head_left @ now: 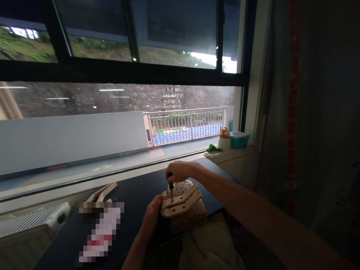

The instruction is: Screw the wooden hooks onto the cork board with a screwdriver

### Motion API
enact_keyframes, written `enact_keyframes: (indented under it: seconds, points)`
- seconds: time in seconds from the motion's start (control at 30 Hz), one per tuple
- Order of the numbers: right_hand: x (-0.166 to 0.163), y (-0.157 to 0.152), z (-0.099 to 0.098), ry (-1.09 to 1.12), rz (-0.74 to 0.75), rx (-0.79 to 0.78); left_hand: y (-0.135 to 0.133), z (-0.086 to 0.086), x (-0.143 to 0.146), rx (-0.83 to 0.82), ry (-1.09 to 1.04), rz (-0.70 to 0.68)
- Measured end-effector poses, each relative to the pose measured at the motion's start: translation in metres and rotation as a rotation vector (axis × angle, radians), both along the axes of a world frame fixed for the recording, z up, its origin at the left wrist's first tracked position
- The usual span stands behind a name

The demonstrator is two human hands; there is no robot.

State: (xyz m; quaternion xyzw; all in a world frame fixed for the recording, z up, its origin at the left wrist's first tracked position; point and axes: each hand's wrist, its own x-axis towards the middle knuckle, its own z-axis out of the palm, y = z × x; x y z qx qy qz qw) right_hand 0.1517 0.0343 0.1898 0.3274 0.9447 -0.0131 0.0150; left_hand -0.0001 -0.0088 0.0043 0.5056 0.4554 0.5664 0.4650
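Observation:
My right hand (180,171) is closed around the dark handle of a screwdriver (171,191), which points straight down. Its tip meets the upper face of a pale bent wooden piece (184,200) with several dark holes and a rounded left end. That rounded end is gripped by my left hand (154,210), the fingers at its left side. Beneath the wooden piece lies a block-like bundle in clear, shiny wrapping (194,215), near the table's front edge. Whether a screw sits under the tip is too small to tell.
More pale bent wooden pieces (104,193) lie on the dark table (135,198) to the left, beside a pixelated pinkish item (102,234). A white radiator (33,225) stands at left. The windowsill holds a teal box (239,140), a white pot (224,143) and a green cloth (213,148).

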Motion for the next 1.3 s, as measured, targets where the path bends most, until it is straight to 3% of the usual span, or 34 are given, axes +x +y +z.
enact_keyframes:
  seconds: [0.37,0.7,1.07,1.3]
  points:
    - [-0.004,-0.001,-0.004,0.011,-0.071,-0.004,-0.002,0.003,0.003,-0.005,-0.037,0.008]
    - [-0.003,-0.001,0.004,0.044,0.002,0.033,-0.003,0.005,0.002,-0.001,-0.008,0.0]
    - [-0.006,-0.003,-0.006,0.088,-0.072,0.086,-0.003,0.006,0.003,0.018,-0.023,0.002]
    - [-0.002,0.0,-0.003,0.073,-0.009,0.014,-0.004,0.006,0.002,0.003,-0.005,0.006]
